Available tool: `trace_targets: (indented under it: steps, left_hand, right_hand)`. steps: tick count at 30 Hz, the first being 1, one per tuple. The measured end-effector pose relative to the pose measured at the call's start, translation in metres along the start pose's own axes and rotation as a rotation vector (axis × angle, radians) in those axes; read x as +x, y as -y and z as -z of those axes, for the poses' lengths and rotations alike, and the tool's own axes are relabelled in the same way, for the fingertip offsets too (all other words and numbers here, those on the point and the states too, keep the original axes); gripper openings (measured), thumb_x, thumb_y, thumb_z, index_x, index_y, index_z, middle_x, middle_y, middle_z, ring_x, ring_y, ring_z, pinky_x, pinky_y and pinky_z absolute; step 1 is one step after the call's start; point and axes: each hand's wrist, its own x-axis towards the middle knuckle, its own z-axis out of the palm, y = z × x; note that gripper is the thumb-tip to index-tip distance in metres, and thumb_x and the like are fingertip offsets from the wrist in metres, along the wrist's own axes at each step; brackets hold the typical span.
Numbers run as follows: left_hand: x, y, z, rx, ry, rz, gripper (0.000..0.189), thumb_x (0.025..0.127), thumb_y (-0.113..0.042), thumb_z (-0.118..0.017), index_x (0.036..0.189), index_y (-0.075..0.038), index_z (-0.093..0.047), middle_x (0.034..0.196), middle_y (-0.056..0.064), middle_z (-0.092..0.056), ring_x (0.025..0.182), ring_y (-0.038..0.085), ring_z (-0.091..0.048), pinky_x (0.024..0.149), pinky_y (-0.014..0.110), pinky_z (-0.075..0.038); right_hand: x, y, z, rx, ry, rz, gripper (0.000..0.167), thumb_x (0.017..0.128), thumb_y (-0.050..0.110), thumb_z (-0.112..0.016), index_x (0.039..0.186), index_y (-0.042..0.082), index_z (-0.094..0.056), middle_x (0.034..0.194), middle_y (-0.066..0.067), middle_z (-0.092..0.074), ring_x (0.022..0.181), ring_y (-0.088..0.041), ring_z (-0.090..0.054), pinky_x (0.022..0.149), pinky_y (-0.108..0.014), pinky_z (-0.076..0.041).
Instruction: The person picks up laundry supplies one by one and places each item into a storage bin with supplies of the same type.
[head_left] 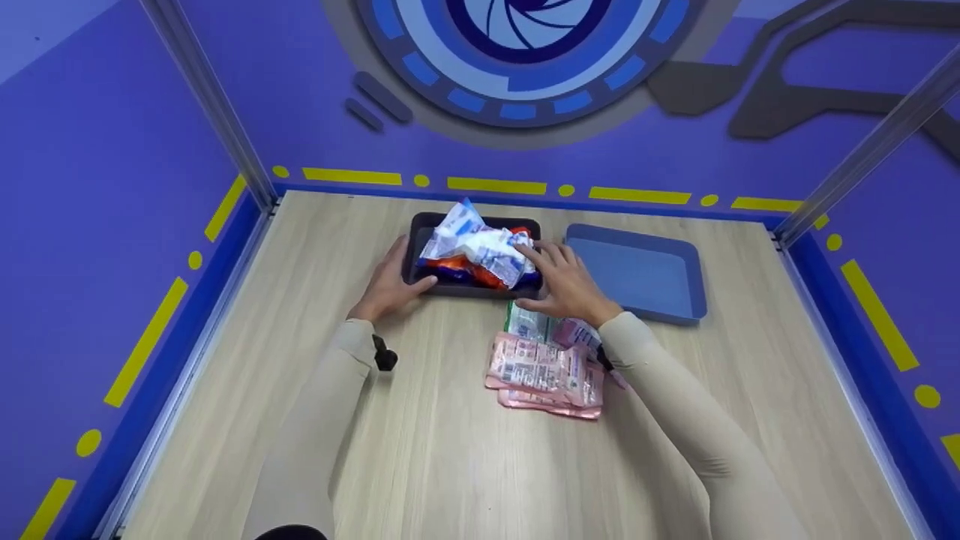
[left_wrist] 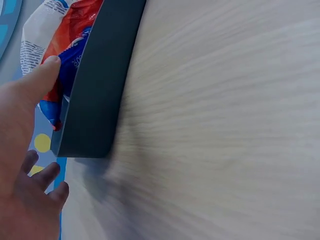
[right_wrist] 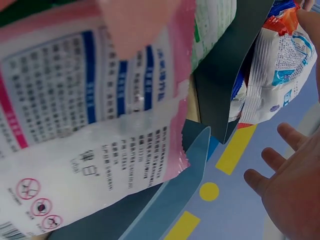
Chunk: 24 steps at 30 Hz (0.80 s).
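A black tray (head_left: 472,290) stands near the back of the table, with a white-and-blue plastic bag (head_left: 487,244) lying over orange-and-blue bags (head_left: 452,264) inside it. My left hand (head_left: 390,281) is at the tray's left end. In the left wrist view its thumb (left_wrist: 45,75) extends over the tray toward the orange-and-blue bag, while the other fingers are loosely bent outside the end wall. My right hand (head_left: 562,279) is spread at the right end, fingertips over the white bag. In the right wrist view its fingers (right_wrist: 272,159) stand apart, outside the tray; whether they touch the bag I cannot tell.
A blue-grey tray (head_left: 637,270) with nothing in it stands right of the black one. Pink packets (head_left: 544,371), a green-and-white packet (head_left: 529,322) and a purple packet (head_left: 576,334) lie in front, partly beneath my right forearm. Purple panels (head_left: 300,97) wall in the table.
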Motion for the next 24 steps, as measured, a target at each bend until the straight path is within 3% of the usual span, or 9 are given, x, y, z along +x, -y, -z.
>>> trace_targets:
  steps: [6,13,24]
  left_hand:
    - [0.002,-0.007,0.003,0.02,-0.022,-0.062,0.105,0.093,-0.051,-0.073,0.167,-0.013,-0.009,0.173,0.01,-0.009,0.158,0.025,-0.01,0.127,0.044,-0.014]
    - [0.003,-0.021,0.003,0.059,-0.042,-0.119,0.101,0.093,-0.052,-0.071,0.167,-0.014,-0.013,0.173,0.009,-0.011,0.158,0.026,-0.012,0.126,0.048,-0.017]
    - [0.013,-0.059,-0.001,0.094,-0.048,-0.25,0.092,0.095,-0.048,-0.071,0.165,-0.015,-0.022,0.171,0.01,-0.018,0.156,0.029,-0.018,0.125,0.052,-0.022]
  right_hand:
    - [-0.013,-0.001,-0.001,-0.002,0.008,0.01,0.097,0.085,0.065,-0.073,0.164,0.035,-0.025,0.164,-0.013,-0.03,0.145,-0.042,-0.028,0.115,-0.069,-0.027]
    - [-0.029,0.0,-0.004,0.021,0.021,0.003,0.099,0.083,0.064,-0.076,0.164,0.033,-0.027,0.166,-0.011,-0.028,0.147,-0.041,-0.027,0.114,-0.069,-0.028]
    - [-0.054,0.006,-0.005,0.029,0.03,0.013,0.096,0.085,0.064,-0.074,0.163,0.033,-0.029,0.165,-0.012,-0.029,0.147,-0.04,-0.027,0.115,-0.068,-0.028]
